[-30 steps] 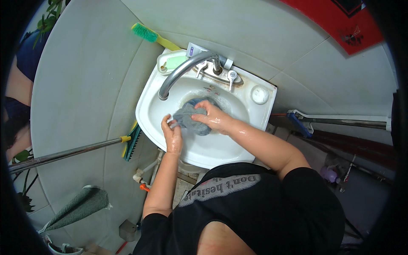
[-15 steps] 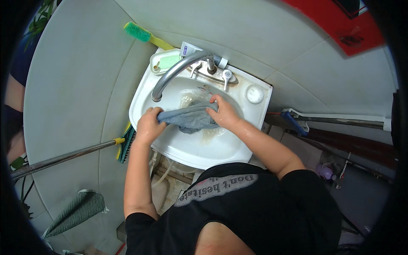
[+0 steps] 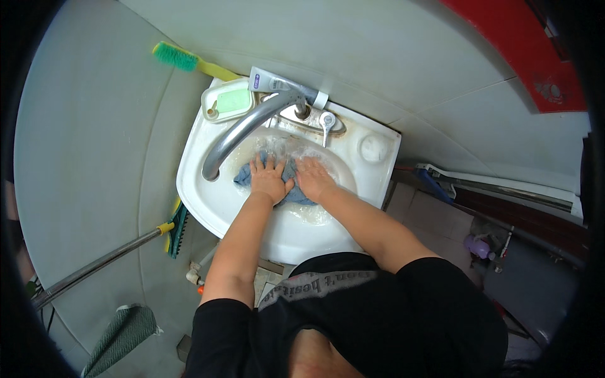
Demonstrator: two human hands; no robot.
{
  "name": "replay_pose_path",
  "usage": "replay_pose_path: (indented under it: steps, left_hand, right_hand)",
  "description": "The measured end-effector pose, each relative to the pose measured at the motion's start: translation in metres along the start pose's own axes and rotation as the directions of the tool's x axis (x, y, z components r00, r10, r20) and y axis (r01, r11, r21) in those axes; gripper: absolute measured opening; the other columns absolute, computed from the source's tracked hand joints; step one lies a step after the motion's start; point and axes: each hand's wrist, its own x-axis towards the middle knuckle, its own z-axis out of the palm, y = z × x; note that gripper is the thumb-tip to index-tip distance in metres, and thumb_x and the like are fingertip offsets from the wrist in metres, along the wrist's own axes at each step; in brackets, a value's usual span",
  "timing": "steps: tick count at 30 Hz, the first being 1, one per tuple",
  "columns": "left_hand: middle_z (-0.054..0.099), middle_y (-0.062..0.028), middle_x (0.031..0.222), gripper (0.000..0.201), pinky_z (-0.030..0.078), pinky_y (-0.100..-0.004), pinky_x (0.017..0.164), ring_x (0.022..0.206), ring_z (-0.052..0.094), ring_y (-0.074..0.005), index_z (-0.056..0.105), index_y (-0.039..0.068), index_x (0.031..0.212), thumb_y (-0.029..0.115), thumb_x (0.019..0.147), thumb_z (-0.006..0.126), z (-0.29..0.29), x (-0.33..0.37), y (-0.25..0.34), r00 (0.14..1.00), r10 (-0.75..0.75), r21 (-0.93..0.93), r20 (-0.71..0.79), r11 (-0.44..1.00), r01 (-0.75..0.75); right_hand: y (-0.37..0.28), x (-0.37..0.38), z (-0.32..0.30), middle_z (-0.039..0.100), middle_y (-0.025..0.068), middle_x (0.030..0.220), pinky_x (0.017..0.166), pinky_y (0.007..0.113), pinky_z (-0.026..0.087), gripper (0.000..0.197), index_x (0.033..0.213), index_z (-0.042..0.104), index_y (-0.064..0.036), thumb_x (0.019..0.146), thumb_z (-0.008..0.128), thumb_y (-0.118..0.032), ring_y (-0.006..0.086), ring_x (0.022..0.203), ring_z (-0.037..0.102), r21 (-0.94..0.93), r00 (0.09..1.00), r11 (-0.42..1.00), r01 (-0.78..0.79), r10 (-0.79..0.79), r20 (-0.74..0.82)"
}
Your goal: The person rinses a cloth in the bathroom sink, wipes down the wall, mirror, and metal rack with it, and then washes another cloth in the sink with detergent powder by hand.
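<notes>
A wet grey-blue cloth (image 3: 291, 195) lies bunched in sudsy water at the bottom of the white sink (image 3: 208, 200). My left hand (image 3: 268, 180) presses down on it with the fingers spread. Beside it, my right hand (image 3: 313, 179) rests flat at the cloth's right side, fingers stretched out. Parts of the cloth are hidden under both hands. Above the basin's left side arches the chrome faucet (image 3: 242, 130), and no stream shows at its spout. A white tap handle (image 3: 327, 121) stands right of the faucet's base.
On the sink's back ledge are a soap dish (image 3: 208, 101) with green soap (image 3: 234, 101), a tube (image 3: 268, 80) and a round white container (image 3: 374, 148). A green-bristled brush (image 3: 178, 57) leans behind. A long-handled floor brush (image 3: 178, 230) stands left; a green cloth (image 3: 123, 340) hangs lower left.
Both hands have let go of the raised, stretched cloth and now push it down into the water with flat palms. The cloth has bunched up. The view has shifted slightly.
</notes>
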Motion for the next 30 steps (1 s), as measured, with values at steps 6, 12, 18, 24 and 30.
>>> replay_pose_path:
  steps: [6,12,18,24,30]
  left_hand:
    - [0.022,-0.0177,0.136,0.062,0.013,-0.052,0.099,0.123,0.019,-0.0422,0.036,0.015,0.127,0.032,0.071,0.058,0.003,-0.009,0.004,0.977,-0.141,-0.307,-0.159,0.948,0.087]
    - [0.037,-0.0189,0.124,0.062,0.033,-0.045,0.092,0.111,0.039,-0.0339,0.039,0.004,0.12,0.05,0.079,0.048,-0.022,-0.061,0.013,0.763,-0.319,-0.705,0.561,-0.668,0.239]
    - [0.051,-0.0174,0.108,0.051,0.042,-0.0416,0.084,0.096,0.052,-0.0278,0.045,0.001,0.112,0.043,0.084,0.04,-0.001,-0.08,-0.009,0.913,-0.1,-0.555,0.396,-0.818,0.151]
    - [0.051,-0.0137,0.109,0.046,0.042,-0.0366,0.083,0.098,0.051,-0.0245,0.045,0.004,0.114,0.037,0.09,0.026,-0.01,-0.069,0.021,0.812,-0.368,-0.7,0.453,-0.711,0.068]
    - [0.048,-0.0122,0.115,0.043,0.035,-0.0411,0.092,0.105,0.047,-0.0264,0.041,0.001,0.115,0.033,0.09,0.026,-0.004,-0.061,0.021,0.768,-0.324,-0.385,0.552,-0.916,-0.111]
  right_hand:
    - [-0.007,0.029,-0.035,0.049,0.0197,0.108,0.087,0.041,0.037,0.033,0.107,0.047,-0.0035,0.078,0.052,-0.018,0.0343,0.101,0.046,0.47,0.969,0.848,-0.244,0.237,0.075]
    - [-0.072,-0.016,-0.051,0.048,0.0166,0.096,0.081,0.042,0.037,0.021,0.093,0.051,-0.0056,0.075,0.054,-0.016,0.0337,0.092,0.047,0.456,0.95,0.835,0.309,-0.253,-0.181]
    - [-0.109,-0.054,-0.073,0.052,0.0149,0.085,0.068,0.042,0.042,0.021,0.088,0.051,-0.0061,0.077,0.051,-0.024,0.0317,0.077,0.053,0.348,0.87,0.816,0.462,-0.494,0.003]
    - [-0.076,-0.015,-0.051,0.057,0.0146,0.07,0.06,0.042,0.045,0.025,0.076,0.053,-0.0054,0.082,0.043,-0.028,0.0319,0.067,0.057,0.258,0.967,0.935,0.242,-0.21,-0.146]
    - [-0.084,-0.018,-0.057,0.057,0.0149,0.071,0.065,0.042,0.043,0.024,0.074,0.053,-0.0059,0.082,0.044,-0.026,0.0319,0.07,0.056,0.15,0.911,0.899,0.412,-0.404,-0.082]
